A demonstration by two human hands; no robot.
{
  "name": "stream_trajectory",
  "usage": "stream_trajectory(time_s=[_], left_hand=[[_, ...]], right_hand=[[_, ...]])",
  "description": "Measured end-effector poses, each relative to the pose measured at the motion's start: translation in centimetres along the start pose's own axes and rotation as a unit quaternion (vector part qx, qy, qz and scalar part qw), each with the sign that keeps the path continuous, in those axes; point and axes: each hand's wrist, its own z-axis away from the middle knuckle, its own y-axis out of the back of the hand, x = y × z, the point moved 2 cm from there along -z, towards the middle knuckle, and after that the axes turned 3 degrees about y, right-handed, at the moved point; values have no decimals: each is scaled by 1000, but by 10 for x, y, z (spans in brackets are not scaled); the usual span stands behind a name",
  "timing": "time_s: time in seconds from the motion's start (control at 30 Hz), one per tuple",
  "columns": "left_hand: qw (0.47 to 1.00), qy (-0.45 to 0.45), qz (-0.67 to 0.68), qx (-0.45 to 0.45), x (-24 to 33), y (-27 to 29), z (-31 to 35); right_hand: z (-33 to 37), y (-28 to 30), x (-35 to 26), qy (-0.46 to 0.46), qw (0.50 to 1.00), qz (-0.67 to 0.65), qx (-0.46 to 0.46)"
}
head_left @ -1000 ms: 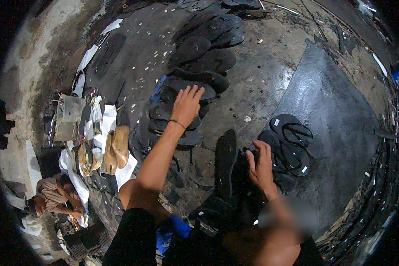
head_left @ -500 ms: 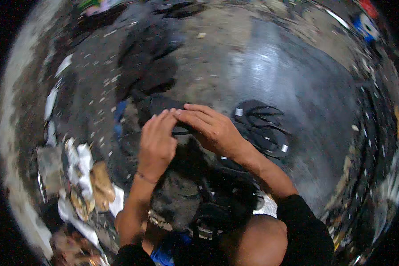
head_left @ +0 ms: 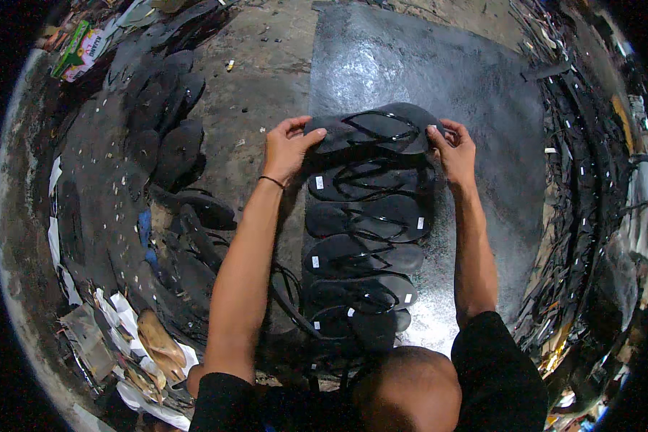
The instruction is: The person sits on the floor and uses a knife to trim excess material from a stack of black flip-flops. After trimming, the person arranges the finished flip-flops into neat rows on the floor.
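A black flip-flop point(head_left: 338, 138) with shiny thin straps lies crosswise between my two hands. My left hand point(head_left: 286, 153) pinches its left end, thumb on top, and my right hand point(head_left: 455, 153) grips the right end the same way. Directly below it, a column of several black flip-flops point(head_left: 331, 217) runs toward me, laid crosswise with overlapping edges. Small white stickers show at alternating ends of these. Whether the held flip-flop touches the one under it, I cannot tell.
A dark shiny sheet point(head_left: 497, 93) covers the floor under the column. More black flip-flops point(head_left: 180, 151) lie loosely at the left. Paper and plastic scraps point(head_left: 86, 338) are at the lower left, a green-and-white package point(head_left: 79, 54) at the upper left. Dark strips point(head_left: 583, 180) pile along the right.
My hands were close together, fingertips nearly meeting over a dark item; now they are wide apart on the flip-flop's two ends. The view has shifted, showing the column more fully.
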Motion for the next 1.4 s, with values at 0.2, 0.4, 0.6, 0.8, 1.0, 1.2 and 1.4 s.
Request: stream_trajectory(time_s=[0.2,0.4,0.6,0.8,1.0,1.2,1.4], left_hand=[[976,-52,-190,93,-22,-5,-18],[945,-87,-292,117,-9,-17,-4],[902,-118,-387,151,-1,-30,3],[902,-143,-375,159,-22,-25,-5],[854,-270,-396,202,-18,-12,43],[737,-96,-565,358,-16,125,162],[856,53,-398,327,-42,168,205]], right_hand=[[-3,-5,48,-27,1000,5,-14],[3,-8,41,51,988,139,47],[4,-4,27,80,975,200,58],[11,-8,21,141,907,394,50],[35,-4,11,253,870,411,97],[169,-127,-37,271,914,64,-295],[209,-226,-74,246,879,96,-397]])
